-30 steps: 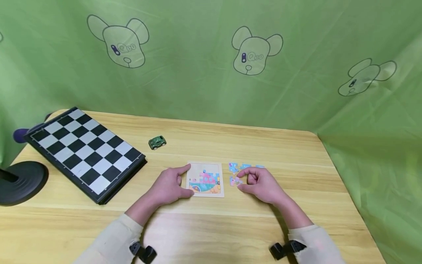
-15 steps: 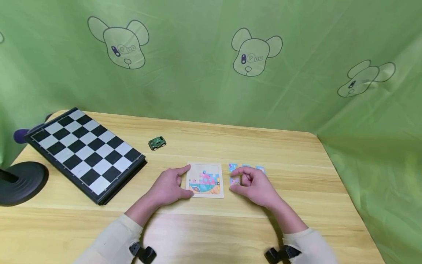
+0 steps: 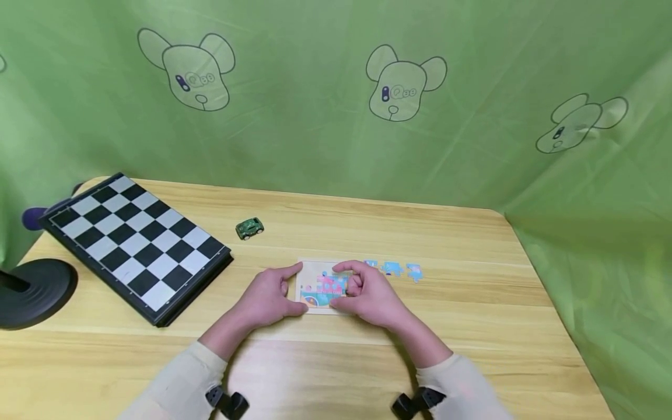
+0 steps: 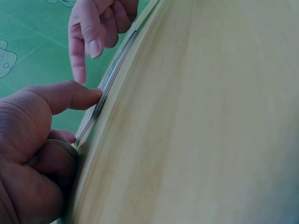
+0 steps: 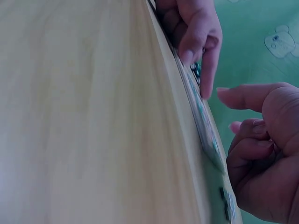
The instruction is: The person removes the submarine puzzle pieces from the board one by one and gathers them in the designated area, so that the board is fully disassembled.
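A small square jigsaw puzzle board (image 3: 313, 268) lies on the table, with joined pink, blue and teal pieces (image 3: 326, 284) across its lower part. My left hand (image 3: 266, 296) holds the board's left edge, thumb at the near corner and index finger at the far one. In the left wrist view the thumb (image 4: 91, 95) lies on the rim. Over the board's right side hovers my right hand (image 3: 374, 300), thumb and index finger spread apart, other fingers curled; I see nothing between them. Several loose blue jigsaw pieces (image 3: 392, 268) lie right of the board, one partly hidden behind the hand.
A black-and-white chessboard (image 3: 139, 239) lies at an angle on the left. Behind the puzzle sits a small green toy car (image 3: 249, 228). A round black base (image 3: 37, 293) stands at the far left. Green cloth (image 3: 315, 116) hangs behind the table.
My right hand has moved left from the loose pieces to above the puzzle board, and its thumb and index finger are wider apart. The left hand has stayed in place.
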A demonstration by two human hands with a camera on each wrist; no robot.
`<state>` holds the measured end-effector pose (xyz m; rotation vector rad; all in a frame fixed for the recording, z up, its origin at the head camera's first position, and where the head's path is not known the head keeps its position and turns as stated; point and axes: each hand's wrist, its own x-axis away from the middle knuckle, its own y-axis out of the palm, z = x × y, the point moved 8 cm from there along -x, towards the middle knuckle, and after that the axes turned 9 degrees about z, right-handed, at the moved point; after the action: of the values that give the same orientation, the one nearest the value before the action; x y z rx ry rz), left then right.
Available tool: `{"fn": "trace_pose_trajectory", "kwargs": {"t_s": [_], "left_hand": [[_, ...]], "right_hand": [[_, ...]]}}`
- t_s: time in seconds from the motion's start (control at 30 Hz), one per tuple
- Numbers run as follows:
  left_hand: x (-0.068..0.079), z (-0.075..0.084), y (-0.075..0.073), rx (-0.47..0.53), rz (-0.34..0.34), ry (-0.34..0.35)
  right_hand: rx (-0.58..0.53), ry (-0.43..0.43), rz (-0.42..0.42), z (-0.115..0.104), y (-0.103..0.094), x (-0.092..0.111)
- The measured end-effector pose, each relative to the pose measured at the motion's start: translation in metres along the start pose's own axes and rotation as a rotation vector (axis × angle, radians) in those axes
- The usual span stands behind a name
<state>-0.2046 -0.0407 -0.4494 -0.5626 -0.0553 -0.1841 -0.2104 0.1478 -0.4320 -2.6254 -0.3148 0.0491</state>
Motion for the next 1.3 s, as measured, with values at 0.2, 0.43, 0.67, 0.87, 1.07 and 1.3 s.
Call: {"fn": "trace_pose_trajectory", "kwargs": {"t_s": [0.2, 0.43, 0.67, 0.87, 1.07, 1.3], "left_hand": [[0.0, 0.0, 0.0, -0.001, 0.003, 0.006], [0.0, 0.001, 0.0, 0.008, 0.001, 0.013], [0.0, 0.003, -0.001, 0.002, 0.004, 0.017], [0.0, 0.003, -0.001, -0.001, 0.004, 0.02], [0.0, 0.001, -0.001, -0.004, 0.005, 0.02], [-0.001, 0.0, 0.0, -0.005, 0.006, 0.019]], "right_hand": [[0.014, 0.033, -0.02, -0.008, 0.015, -0.004], [0.066, 0.058, -0.021, -0.005, 0.022, -0.007], [0.078, 0.099, 0.003, -0.002, 0.021, -0.008], [0.084, 0.121, -0.004, 0.0, 0.022, -0.008], [0.046, 0.14, -0.016, 0.002, 0.024, -0.008], [0.043, 0.099, -0.024, 0.001, 0.024, -0.009]]}}
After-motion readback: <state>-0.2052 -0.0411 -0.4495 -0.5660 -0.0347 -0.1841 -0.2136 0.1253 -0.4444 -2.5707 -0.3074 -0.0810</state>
